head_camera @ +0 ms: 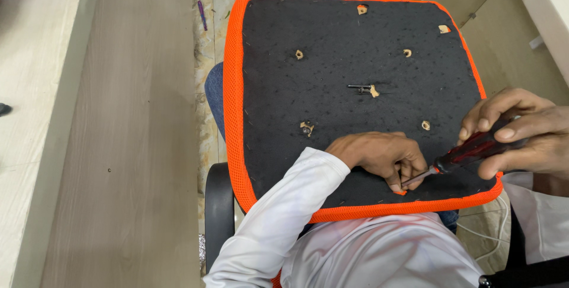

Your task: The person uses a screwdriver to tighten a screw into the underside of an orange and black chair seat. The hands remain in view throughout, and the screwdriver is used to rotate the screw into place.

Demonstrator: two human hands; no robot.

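An upturned chair seat point(332, 74), black fabric edged in orange mesh, lies across a person's lap between pale wooden desks point(35, 116) over a marbled tile floor point(207, 45). The right hand point(524, 131) grips a red-and-black-handled screwdriver point(468, 153); the left hand point(382, 156) pinches its tip near the seat's front edge.

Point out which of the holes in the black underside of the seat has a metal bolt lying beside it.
It is the middle hole of the seat underside: a dark metal bolt lies at its left edge. The other holes show only pale material, with no loose bolt lying beside them.
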